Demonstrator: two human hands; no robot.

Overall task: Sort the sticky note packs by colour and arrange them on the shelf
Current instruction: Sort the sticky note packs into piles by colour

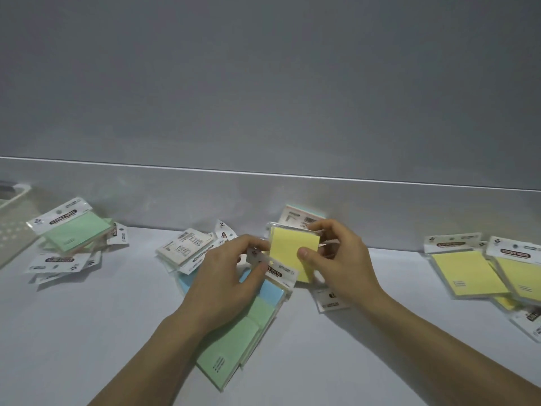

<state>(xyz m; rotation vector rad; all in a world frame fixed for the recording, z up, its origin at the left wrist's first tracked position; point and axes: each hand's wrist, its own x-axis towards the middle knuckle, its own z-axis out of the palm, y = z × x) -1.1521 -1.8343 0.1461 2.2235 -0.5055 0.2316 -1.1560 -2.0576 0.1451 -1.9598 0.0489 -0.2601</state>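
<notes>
Backdrop: a plain grey wall with a thin rail rises behind the white shelf (380,332).
Right hand: my right hand (336,259) grips the yellow pack (292,250), thumb on its face and fingers curled over its top edge. The pack is lifted and tilted.
Left hand: my left hand (231,276) pinches a white header card (256,256) between thumb and forefinger, right at the yellow pack's left edge. I cannot tell which pack the card belongs to.
Beneath my left hand: 1 blue pack (270,291) lies over green packs (231,350) fanned toward me.
Centre: face-down packs (187,247) sit just left of my left hand.
Far left: a green pile (76,232) lies beside a pale basket (11,227).
Far right: a yellow pile (468,271), 2 packs face up on top.
Against the wall: 1 leaning pack (301,213) stands behind the yellow pack.
</notes>
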